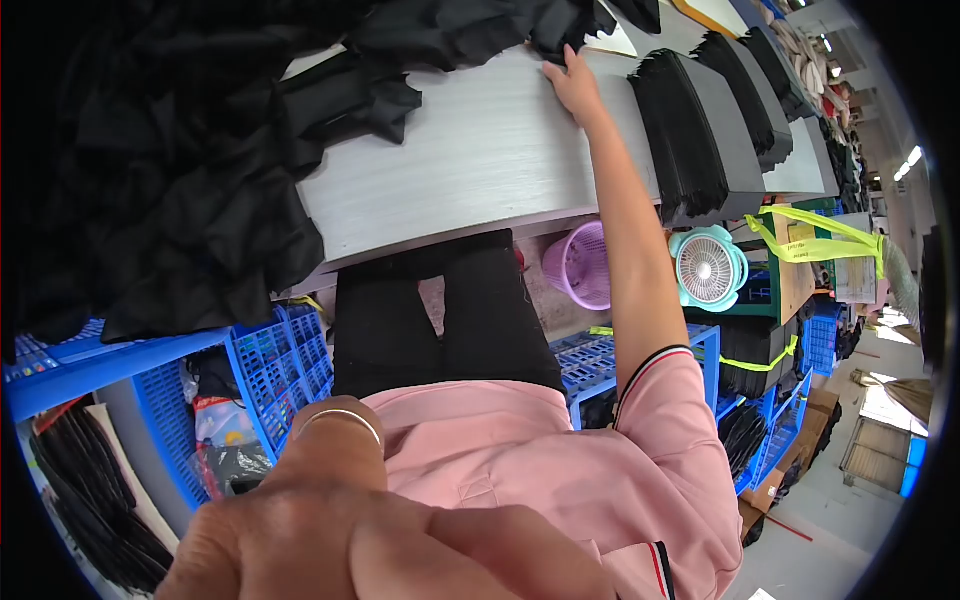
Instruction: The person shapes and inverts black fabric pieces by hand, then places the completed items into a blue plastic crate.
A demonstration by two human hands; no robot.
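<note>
Very large and close to the camera, my left hand [380, 520] fills the lower left, back towards the lens, with a ring on one finger. Its fingertips are hidden, so what it touches cannot be seen. My right arm stretches up to the far side of the pale table [450, 150]. There my right hand [577, 88] has its thumb and a finger apart, at the edge of a black cloth piece [560, 30]. More black cloth [180, 150] lies heaped across the left of the table.
Stacks of black pieces [690, 140] stand right of my right arm. Below the table edge are a purple basket [582, 265] and a turquoise fan [708, 269]. Blue crates [270, 375] flank my legs. Green tape [820, 235] crosses a wooden board further right.
</note>
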